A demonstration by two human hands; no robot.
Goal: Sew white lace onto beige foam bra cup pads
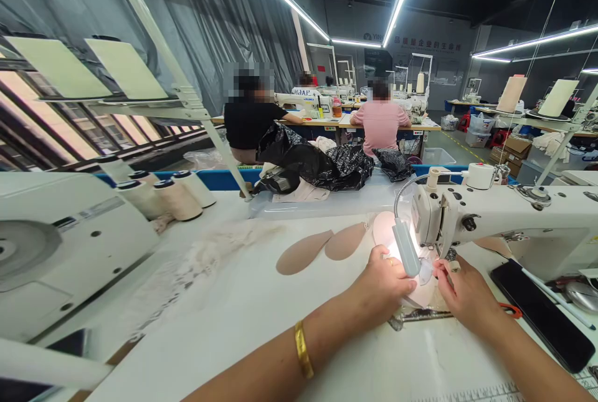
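Under the sewing machine's (504,215) head lies a pale pink fabric piece (384,227), brightly lit by a grey gooseneck lamp (406,249). My left hand (385,280), with a ring on one finger, is closed over its near part, thumb on top. My right hand (462,287) is by the needle area, its thumb and fingers pinched together; what lies between them is too small to make out. A small whitish translucent piece (425,271) shows between both hands. Two beige teardrop-shaped cup pieces (303,252) (346,241) rest on the table to the left.
Right of the machine bed lie a black phone (542,315), a pen (558,298) and orange-handled scissors (511,310). Lace (187,271) and thread cones (177,199) are at left. Black plastic bags (341,165) sit beyond the table; people work at machines farther back.
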